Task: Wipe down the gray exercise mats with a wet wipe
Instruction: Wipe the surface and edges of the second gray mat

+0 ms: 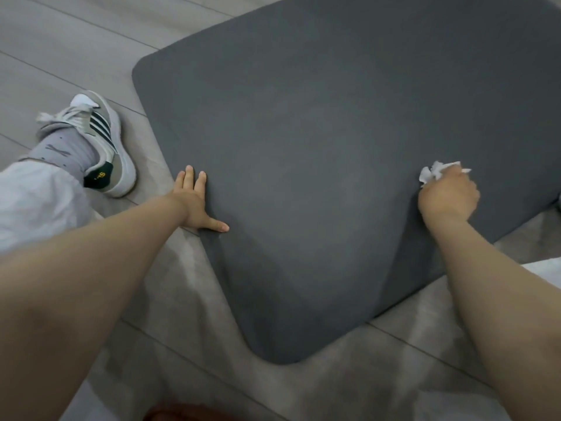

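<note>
A dark gray exercise mat point(318, 153) with rounded corners lies flat on the floor and fills most of the view. My left hand point(195, 202) rests flat on the mat's left edge, fingers straight and thumb spread out. My right hand point(447, 197) grips a crumpled white wet wipe point(431, 174) and holds it against the mat near its right side. Part of the wipe sticks out past my knuckles.
The floor point(76, 50) is pale gray tile with thin seams. My left foot in a white sneaker with dark stripes point(100, 141) stands just left of the mat. A reddish-brown object point(182, 413) shows at the bottom edge.
</note>
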